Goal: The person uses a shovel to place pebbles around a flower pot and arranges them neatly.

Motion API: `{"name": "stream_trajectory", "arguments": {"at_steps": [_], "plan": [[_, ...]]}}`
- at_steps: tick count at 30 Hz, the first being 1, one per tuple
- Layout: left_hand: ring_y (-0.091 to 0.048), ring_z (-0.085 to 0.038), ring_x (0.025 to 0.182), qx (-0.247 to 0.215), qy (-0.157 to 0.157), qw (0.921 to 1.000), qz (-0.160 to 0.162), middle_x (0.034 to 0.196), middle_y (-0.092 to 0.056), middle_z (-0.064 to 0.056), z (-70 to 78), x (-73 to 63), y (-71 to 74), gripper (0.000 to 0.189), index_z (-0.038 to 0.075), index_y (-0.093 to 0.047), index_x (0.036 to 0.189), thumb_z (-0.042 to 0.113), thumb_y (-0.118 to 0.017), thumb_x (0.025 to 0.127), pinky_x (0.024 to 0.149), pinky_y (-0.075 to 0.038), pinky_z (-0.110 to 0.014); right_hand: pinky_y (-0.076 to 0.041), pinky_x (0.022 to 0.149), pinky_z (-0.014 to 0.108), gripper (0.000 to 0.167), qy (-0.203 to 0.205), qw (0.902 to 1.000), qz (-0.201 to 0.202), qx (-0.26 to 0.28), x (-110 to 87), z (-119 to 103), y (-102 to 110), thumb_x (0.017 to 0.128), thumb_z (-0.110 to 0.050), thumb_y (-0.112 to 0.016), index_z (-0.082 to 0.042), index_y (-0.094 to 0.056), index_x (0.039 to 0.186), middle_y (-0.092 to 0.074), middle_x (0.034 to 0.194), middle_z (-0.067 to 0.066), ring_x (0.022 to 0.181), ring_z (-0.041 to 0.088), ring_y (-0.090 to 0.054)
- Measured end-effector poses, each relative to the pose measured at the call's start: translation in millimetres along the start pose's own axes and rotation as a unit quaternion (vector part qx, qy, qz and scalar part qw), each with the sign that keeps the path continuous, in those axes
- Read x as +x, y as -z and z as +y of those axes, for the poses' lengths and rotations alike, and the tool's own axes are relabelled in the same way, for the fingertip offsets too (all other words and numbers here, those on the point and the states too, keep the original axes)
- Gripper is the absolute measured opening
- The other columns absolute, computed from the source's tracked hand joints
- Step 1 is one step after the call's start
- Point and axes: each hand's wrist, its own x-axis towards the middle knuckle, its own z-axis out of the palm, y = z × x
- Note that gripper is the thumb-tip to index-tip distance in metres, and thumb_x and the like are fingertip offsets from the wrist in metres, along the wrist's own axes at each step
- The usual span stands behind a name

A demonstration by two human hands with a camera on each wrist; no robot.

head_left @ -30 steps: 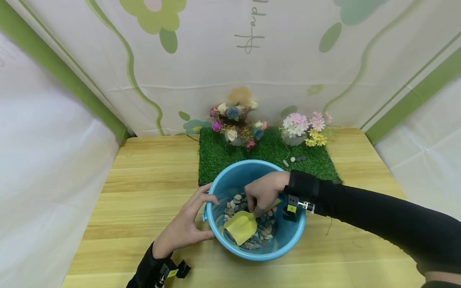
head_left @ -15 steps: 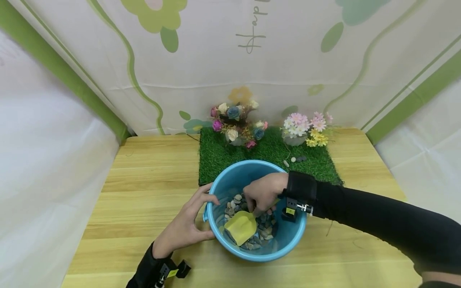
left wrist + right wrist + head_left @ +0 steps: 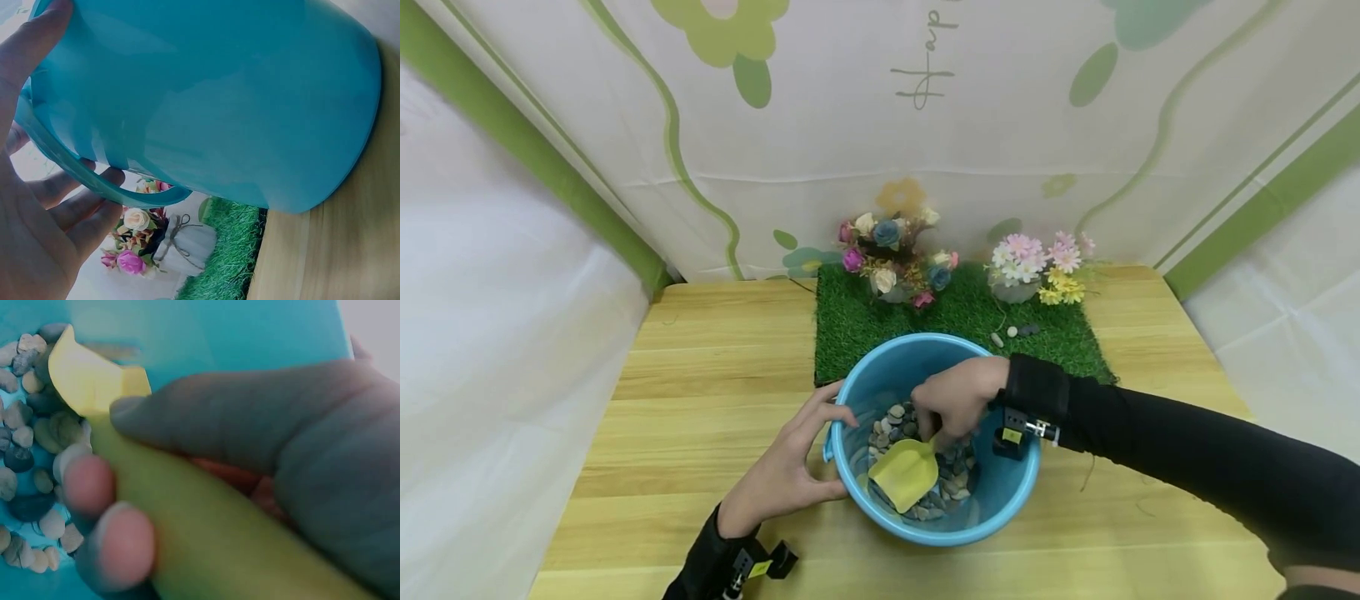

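Note:
A blue plastic bucket (image 3: 1021, 492) stands on the wooden table with a layer of pebbles (image 3: 958, 482) on its bottom. Inside it, my right hand (image 3: 958, 396) grips the handle of a yellow toy shovel (image 3: 904, 475); the right wrist view shows thumb and fingers wrapped round that handle (image 3: 206, 531). The shovel's blade lies low over the stones, near the bucket's left wall. My left hand (image 3: 790, 462) holds the bucket's left side, one fingertip hooked over the rim and the thumb against the outer wall. In the left wrist view the bucket's carrying handle (image 3: 81, 169) hangs beside the fingers.
Behind the bucket lies a green turf mat (image 3: 842, 342). On it stand a pot of mixed artificial roses (image 3: 887, 258) and a pot of pink, white and yellow flowers (image 3: 1026, 262). A few loose pebbles (image 3: 1012, 332) rest there too. A printed curtain (image 3: 820, 125) hangs behind.
My right hand has shifted slightly to the right, and the shovel has moved a little with it. The left hand and the bucket stay in place.

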Motion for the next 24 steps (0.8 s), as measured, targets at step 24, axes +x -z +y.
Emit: {"name": "stream_trajectory", "arguments": {"at_steps": [24], "plan": [[-0.034, -0.038, 0.143, -0.003, -0.004, 1.0000, -0.001, 0.159, -0.030, -0.016, 1.0, 0.2, 0.0, 0.066, 0.019, -0.049, 0.126, 0.014, -0.091, 0.076, 0.109, -0.043, -0.051, -0.031, 0.047, 0.021, 0.048, -0.065, 0.9962, 0.050, -0.027, -2.5, -18, -3, 0.101, -0.004, -0.061, -0.017, -0.050, 0.056, -0.049, 0.050, -0.004, 0.044, 0.007, -0.043]]}}
